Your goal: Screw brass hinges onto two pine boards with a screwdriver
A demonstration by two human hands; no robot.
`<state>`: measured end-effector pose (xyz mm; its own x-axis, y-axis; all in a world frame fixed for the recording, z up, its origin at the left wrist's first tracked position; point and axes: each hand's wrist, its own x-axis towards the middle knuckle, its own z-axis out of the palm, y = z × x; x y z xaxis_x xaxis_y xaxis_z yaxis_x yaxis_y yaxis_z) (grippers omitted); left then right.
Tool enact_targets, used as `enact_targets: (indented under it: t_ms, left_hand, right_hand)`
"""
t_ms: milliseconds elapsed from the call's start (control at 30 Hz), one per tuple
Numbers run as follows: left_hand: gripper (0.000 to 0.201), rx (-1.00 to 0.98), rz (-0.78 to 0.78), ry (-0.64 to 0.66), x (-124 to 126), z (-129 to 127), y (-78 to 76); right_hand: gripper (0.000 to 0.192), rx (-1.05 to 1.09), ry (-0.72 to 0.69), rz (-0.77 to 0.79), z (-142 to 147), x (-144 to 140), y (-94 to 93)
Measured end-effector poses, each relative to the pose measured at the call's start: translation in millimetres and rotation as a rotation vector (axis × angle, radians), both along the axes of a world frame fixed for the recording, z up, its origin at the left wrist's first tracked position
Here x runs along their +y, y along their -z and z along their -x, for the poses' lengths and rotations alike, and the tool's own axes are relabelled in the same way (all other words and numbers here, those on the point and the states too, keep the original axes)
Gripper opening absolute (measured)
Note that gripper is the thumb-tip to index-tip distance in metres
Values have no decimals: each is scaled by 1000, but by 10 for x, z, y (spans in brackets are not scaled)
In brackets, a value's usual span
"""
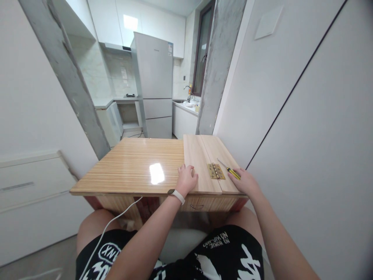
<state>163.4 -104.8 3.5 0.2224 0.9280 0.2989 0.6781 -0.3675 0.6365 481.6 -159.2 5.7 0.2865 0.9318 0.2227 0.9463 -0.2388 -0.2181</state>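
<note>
Two pale wooden boards lie side by side on the right part of the table. A brass hinge sits flat across the seam between them. My left hand rests over the left board's outer edge, its fingers loosely bent and apart, with nothing held. At the right board, my right hand has its fingers closed on the yellow and black handle of a screwdriver. The screwdriver's thin shaft points away and to the left, past the hinge's right side. My palm hides the end of the handle.
The striped wooden table has a drawer with a curved handle at its front, above my knees. A white cable hangs from its front edge. A white wall stands close on the right. A fridge is behind the table.
</note>
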Motion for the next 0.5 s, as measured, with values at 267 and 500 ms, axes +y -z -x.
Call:
enact_targets:
  t_ms: [267, 500]
  left_hand:
    - [42, -91, -20, 104, 3, -165, 67]
    - [41, -158, -47, 49, 94, -154, 149]
  right_hand:
    - [60, 51, 21, 14, -376, -7, 34]
    - [71, 148, 258, -38, -652, -25, -44]
